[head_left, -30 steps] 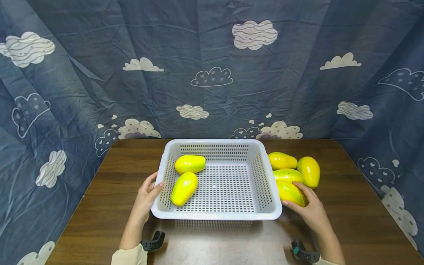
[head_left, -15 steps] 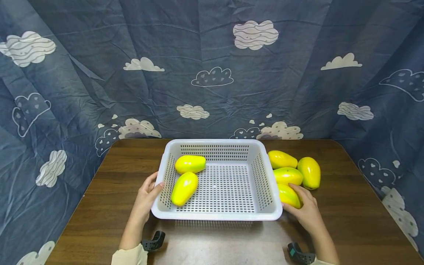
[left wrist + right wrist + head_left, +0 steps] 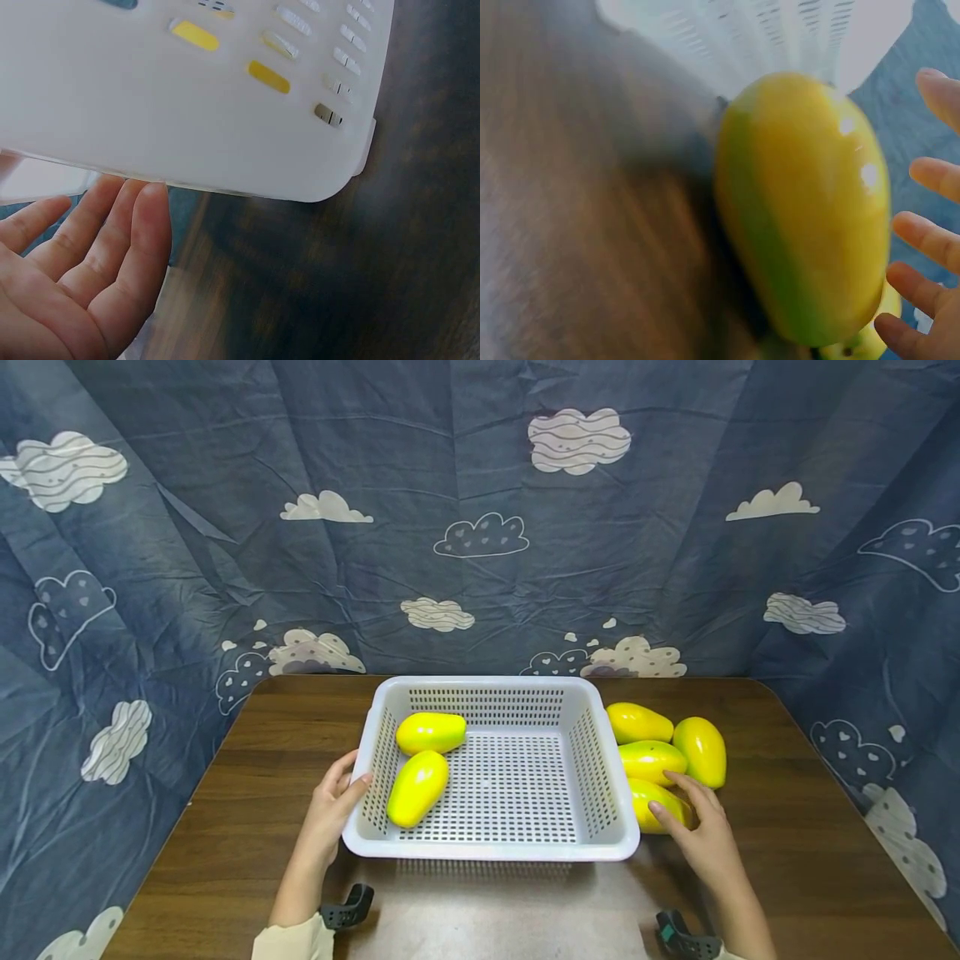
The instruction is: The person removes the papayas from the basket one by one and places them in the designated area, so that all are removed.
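In the head view, my left hand (image 3: 333, 806) holds the left rim of a white perforated plastic basket (image 3: 495, 850), thumb over the edge. The left wrist view shows its fingers (image 3: 112, 247) reaching under the rim. Two yellow-green papayas, one behind (image 3: 431, 732) and one in front (image 3: 417, 788), lie in the basket's left part. Right of the basket, my right hand (image 3: 707, 839) is spread around the nearest papaya (image 3: 660, 806). In the right wrist view its fingers (image 3: 930, 236) stand apart, largely straight, beside that fruit, which lies close to the basket wall.
Three more papayas lie by the basket's right side: one at the back (image 3: 639, 723), one in the middle (image 3: 651, 760), one at the far right (image 3: 700, 752). All stand on a brown wooden table (image 3: 247, 793). A blue cloud-print curtain (image 3: 480, 577) hangs behind.
Half a second ago my right hand was closer around the nearest papaya; its thumb and fingers have since spread and shifted slightly right. That papaya has turned a little. The left hand stays put.
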`<control>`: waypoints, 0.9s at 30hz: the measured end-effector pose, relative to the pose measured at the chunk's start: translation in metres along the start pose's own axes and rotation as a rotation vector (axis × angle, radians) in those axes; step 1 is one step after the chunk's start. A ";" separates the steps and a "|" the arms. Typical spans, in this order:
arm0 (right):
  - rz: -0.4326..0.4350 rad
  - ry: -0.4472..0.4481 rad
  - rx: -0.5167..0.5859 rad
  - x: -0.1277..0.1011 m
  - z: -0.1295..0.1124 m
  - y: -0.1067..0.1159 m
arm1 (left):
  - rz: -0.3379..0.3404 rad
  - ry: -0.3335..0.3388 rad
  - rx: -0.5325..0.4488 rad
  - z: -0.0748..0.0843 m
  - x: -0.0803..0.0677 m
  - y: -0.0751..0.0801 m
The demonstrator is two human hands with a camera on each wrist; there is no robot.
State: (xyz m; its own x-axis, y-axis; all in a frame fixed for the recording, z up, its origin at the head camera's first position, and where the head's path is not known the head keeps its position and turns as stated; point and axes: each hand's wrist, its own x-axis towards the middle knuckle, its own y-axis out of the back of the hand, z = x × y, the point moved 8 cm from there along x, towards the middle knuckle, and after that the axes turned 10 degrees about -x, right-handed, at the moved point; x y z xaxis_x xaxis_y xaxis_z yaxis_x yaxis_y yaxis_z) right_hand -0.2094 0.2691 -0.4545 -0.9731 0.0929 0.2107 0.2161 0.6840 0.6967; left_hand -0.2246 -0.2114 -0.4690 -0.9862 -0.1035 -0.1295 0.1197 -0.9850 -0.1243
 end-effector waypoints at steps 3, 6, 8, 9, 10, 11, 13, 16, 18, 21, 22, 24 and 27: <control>0.015 0.023 0.032 0.000 -0.007 0.007 | -0.002 -0.004 0.002 0.000 0.001 0.000; 0.029 0.035 0.036 0.001 -0.013 0.014 | -0.004 -0.006 0.001 0.000 0.001 0.000; 0.039 0.040 0.036 0.001 -0.017 0.018 | -0.003 -0.008 0.002 0.000 0.001 0.000; 0.047 0.041 0.033 0.001 -0.018 0.020 | -0.001 -0.007 0.004 -0.001 0.001 0.000; 0.053 0.042 0.030 0.002 -0.020 0.022 | -0.001 -0.006 0.004 -0.001 0.001 0.000; 0.058 0.043 0.026 0.002 -0.021 0.024 | 0.000 -0.006 0.006 -0.001 0.001 0.000; 0.074 0.055 0.020 0.003 -0.025 0.027 | 0.001 -0.005 0.009 -0.001 0.001 0.000; 0.099 0.084 0.003 0.004 -0.030 0.030 | 0.001 -0.002 0.013 -0.001 0.001 0.000; 0.116 0.110 -0.006 0.006 -0.035 0.032 | 0.003 -0.001 0.017 -0.001 0.001 0.000; 0.133 0.144 -0.003 0.009 -0.043 0.034 | 0.002 0.000 0.021 -0.001 0.000 0.001; 0.135 0.152 0.001 0.010 -0.046 0.035 | 0.003 0.000 0.022 -0.001 0.000 0.001; 0.128 0.156 0.007 0.013 -0.053 0.037 | 0.002 -0.001 0.021 -0.001 0.000 0.000; 0.103 0.149 0.020 0.018 -0.064 0.038 | 0.001 -0.002 0.022 0.000 0.000 0.000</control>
State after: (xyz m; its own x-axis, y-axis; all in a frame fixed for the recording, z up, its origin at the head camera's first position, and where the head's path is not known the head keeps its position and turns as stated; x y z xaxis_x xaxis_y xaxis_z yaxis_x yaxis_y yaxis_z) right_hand -0.2134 0.2507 -0.3802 -0.9231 0.0558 0.3804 0.3108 0.6909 0.6528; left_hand -0.2250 -0.2115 -0.4696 -0.9863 -0.1050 -0.1273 0.1184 -0.9876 -0.1029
